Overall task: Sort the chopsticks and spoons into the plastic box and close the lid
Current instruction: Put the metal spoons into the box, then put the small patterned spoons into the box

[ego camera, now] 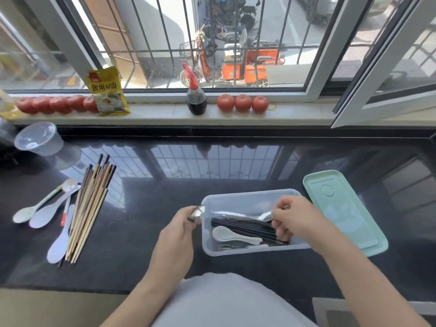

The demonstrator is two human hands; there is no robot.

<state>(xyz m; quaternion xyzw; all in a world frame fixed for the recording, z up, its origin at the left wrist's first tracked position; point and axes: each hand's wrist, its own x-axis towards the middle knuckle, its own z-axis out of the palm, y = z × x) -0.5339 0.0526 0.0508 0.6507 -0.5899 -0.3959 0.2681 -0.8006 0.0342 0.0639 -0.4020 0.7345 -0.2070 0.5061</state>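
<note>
Both hands at the clear plastic box on the dark worktop.
Left hand pinches a metal spoon at the box's left rim; right hand grips metal cutlery inside, above dark chopsticks and a white spoon. Green lid lies just right; loose chopsticks far left.

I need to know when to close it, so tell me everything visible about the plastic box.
The plastic box is a clear, rectangular, lidless tub on the black counter. Inside lie dark chopsticks, a white spoon and a fork. The right hand reaches in; its mint lid lies beside it.
</note>
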